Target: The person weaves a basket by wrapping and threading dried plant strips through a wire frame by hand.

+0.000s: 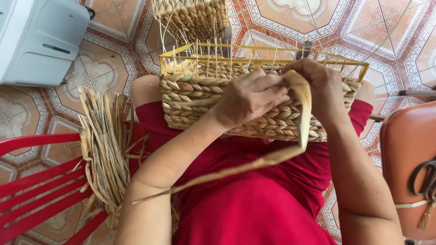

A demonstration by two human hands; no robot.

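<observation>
A half-woven straw basket (195, 97) on a yellow wire frame (272, 49) rests on my lap, over red clothing. My left hand (250, 97) pinches a long flat dried strand (254, 163) against the basket's woven side. My right hand (322, 86) grips the same strand at its upper end by the basket rim. The strand's loose tail runs down and left across my lap.
A bundle of dried strands (106, 145) lies on a red slatted chair (41, 181) at my left. A grey plastic box (41, 41) stands at top left. An orange stool (406, 159) with scissors (424, 177) is at right. Another woven basket (193, 18) sits behind on patterned tiles.
</observation>
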